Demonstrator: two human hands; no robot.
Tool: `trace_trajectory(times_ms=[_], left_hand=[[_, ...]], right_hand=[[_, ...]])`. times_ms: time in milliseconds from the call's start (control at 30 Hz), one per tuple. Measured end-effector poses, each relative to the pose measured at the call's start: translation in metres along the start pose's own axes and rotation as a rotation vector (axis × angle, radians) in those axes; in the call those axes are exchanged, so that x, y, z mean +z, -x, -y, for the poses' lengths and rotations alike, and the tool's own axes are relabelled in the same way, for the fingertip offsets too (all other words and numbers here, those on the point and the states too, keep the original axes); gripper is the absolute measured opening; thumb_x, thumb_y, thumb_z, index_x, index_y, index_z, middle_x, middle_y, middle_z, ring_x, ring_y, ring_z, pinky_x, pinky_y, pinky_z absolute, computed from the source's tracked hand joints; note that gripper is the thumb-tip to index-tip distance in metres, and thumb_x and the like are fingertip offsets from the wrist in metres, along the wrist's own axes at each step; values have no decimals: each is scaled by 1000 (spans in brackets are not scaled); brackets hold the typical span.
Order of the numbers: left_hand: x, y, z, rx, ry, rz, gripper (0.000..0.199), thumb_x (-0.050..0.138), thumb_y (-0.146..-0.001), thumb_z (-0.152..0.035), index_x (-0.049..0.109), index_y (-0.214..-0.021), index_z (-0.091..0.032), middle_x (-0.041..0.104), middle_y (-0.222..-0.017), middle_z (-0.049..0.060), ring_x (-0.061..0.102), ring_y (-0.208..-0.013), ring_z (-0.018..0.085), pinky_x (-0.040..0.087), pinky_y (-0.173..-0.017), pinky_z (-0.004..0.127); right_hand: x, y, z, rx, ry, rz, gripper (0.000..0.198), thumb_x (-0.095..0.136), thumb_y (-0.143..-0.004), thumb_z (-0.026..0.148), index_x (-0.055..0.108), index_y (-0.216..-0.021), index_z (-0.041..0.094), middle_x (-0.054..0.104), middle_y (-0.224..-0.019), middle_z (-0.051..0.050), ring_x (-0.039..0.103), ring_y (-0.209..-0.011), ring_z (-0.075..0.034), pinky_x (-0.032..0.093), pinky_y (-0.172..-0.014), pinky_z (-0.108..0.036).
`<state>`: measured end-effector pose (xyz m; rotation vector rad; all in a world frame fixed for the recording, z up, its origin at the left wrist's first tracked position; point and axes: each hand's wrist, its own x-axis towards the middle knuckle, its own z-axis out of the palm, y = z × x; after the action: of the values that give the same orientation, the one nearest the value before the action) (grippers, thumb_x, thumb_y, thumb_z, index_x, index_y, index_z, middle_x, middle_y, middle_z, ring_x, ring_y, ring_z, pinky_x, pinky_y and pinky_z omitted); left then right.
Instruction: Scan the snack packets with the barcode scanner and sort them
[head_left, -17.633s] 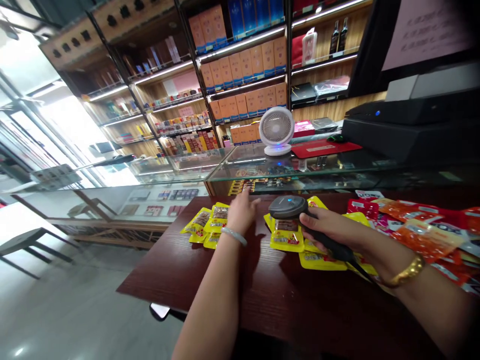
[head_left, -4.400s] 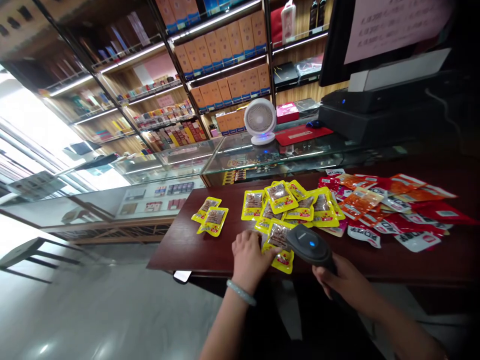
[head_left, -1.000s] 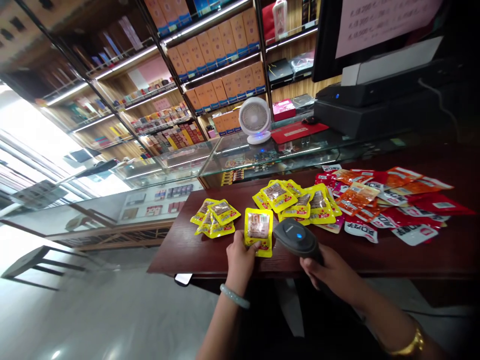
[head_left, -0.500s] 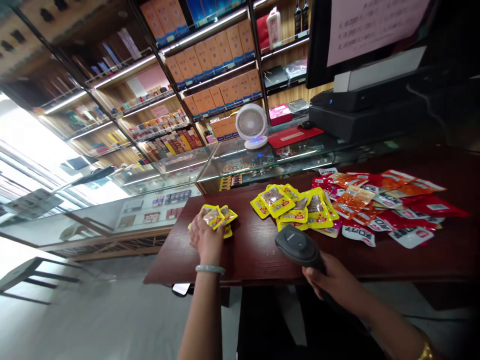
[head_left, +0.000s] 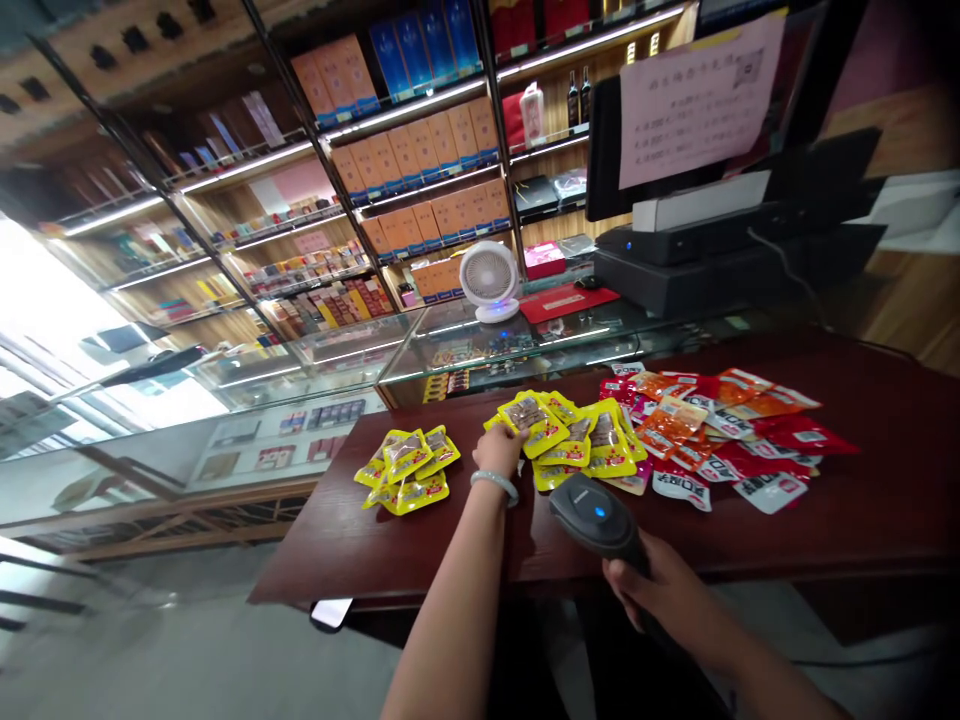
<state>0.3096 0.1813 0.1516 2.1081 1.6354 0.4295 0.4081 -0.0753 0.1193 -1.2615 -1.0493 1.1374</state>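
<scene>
One yellow packet (head_left: 532, 415) just ahead-right of left hand (head_left: 501, 448), touching it — grip unclear; right hand (head_left: 660, 580), farther from packet, clamped round scanner (head_left: 592, 512).

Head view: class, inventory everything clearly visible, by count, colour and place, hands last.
Table: one, dark brown, foreground
Left packets: several, yellow, table's left end
Middle packets: several, yellow, table's middle
Mixed packets: many, mostly red and orange, table's right
Scanner: one, black, in right hand
Glass cases: at least two, clear, beyond table
Fan: one, white, on glass
Mat: one, red, right of fan
Monitor: one, black, behind table
Sheet: one, pink, on monitor
Boxes: many, mostly orange, back shelves
Floor: one, grey, lower left
Bracelet: one, pale, left wrist
Left hand: one, bare, at middle packets
Right hand: one, bare, around scanner
</scene>
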Motion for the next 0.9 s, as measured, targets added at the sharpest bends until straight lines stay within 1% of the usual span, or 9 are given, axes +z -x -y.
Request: trace_trajectory(times_ms=[133,233,333,400,533,633,733,833,900], left_hand=[[1,16,28,134,304,-83,21,63,-81,-40,57,-78,-20,67,-77,2,62,-75,17,47,-74,30],[-1,38,52,194,557,-59,24,63,-81,-42,51,-78,-20,63,-74,0,60,-71,15,47,-67,25],[-5,61,69,199,678,-7,26,61,-80,-41,45,-75,-21,57,-71,-2,56,-68,13,45,-62,23],[-8,72,73,193,649,-19,27,60,-80,-40,41,-72,-22,52,-68,-4,52,-65,12,42,-60,22],[-11,84,76,209,471,-100,28,56,-82,-39,42,-67,-21,46,-66,-5,45,-63,10,37,-60,22],[-15,79,86,194,482,-90,24,55,-82,-41,46,-72,-21,51,-68,-4,49,-64,11,38,-61,22],[-38,63,109,93,484,-134,26,56,-82,-46,49,-76,-22,56,-69,-2,54,-66,15,42,-61,25],[-74,48,130,-50,291,-345,24,58,-81,-45,53,-82,-22,63,-79,3,61,-80,21,48,-73,32],[-92,44,130,-71,74,-569,32,62,-81,-45,58,-102,-22,67,-105,10,60,-106,29,47,-90,41]], right_hand=[[-1,-2,2,-29,5,2,51,60,-83,70,46,-77,21,47,-60,6,44,-43,-9,39,-43,-23],[1,-7,8,-52,3,-13,48,60,-85,68,47,-80,21,48,-60,6,46,-44,-10,39,-44,-24],[6,-16,17,-83,22,-18,48,59,-85,68,49,-85,21,49,-58,6,47,-44,-12,40,-45,-25],[11,-21,22,-95,35,-16,50,59,-84,69,50,-88,21,49,-58,6,48,-43,-12,41,-45,-26],[20,-27,27,-90,50,-4,50,59,-84,68,50,-93,20,49,-57,7,48,-43,-12,42,-45,-26],[23,-26,26,-89,54,9,47,59,-85,66,50,-92,20,49,-58,6,48,-43,-12,42,-44,-25],[22,-25,22,-82,60,20,47,59,-85,66,49,-89,20,50,-59,6,48,-42,-11,41,-43,-24],[20,-25,19,-61,57,29,50,61,-83,68,49,-91,20,50,-60,6,48,-40,-11,39,-41,-24],[18,-27,17,-42,40,18,51,62,-82,68,49,-94,20,49,-59,7,48,-39,-11,39,-41,-24]])
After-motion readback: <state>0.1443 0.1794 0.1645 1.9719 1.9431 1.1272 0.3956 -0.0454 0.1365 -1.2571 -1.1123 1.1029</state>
